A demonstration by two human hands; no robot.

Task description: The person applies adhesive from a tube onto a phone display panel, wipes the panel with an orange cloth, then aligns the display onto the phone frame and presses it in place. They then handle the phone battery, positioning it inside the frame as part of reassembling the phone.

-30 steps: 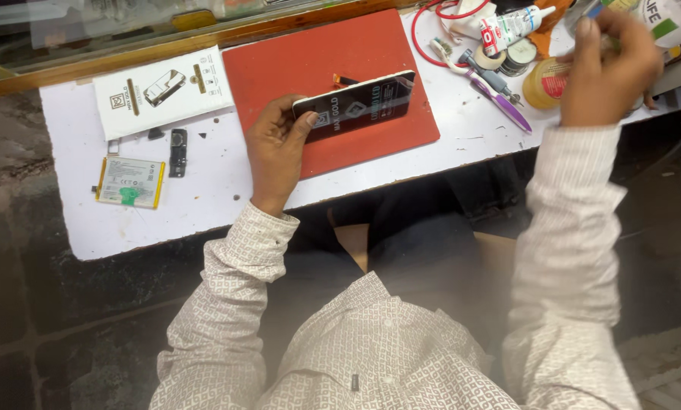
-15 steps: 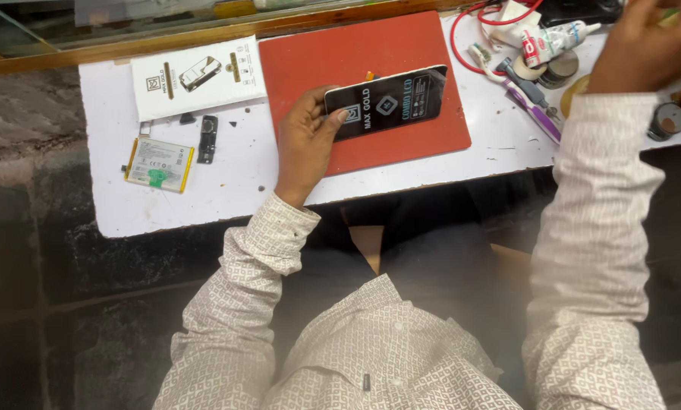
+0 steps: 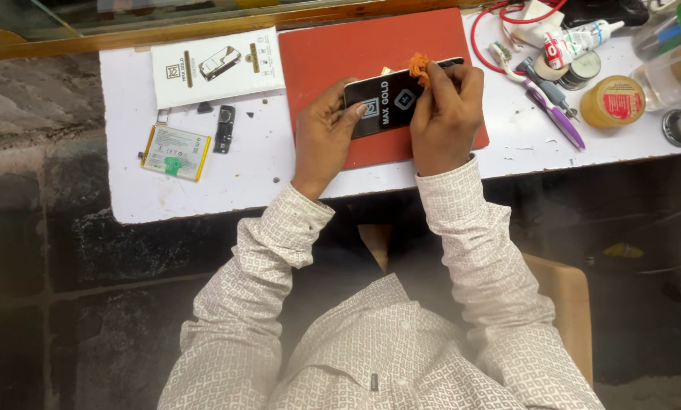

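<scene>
Left hand [image 3: 327, 130] grips phone [image 3: 390, 106] at its left end, over red mat [image 3: 340, 53]. Right hand [image 3: 445, 114] pinches orange cloth [image 3: 418, 66] against phone's far edge.

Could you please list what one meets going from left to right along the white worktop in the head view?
Flat battery → small black part → left hand → right hand pinching an orange wad → purple-handled tool → yellow-lidded jar
</scene>
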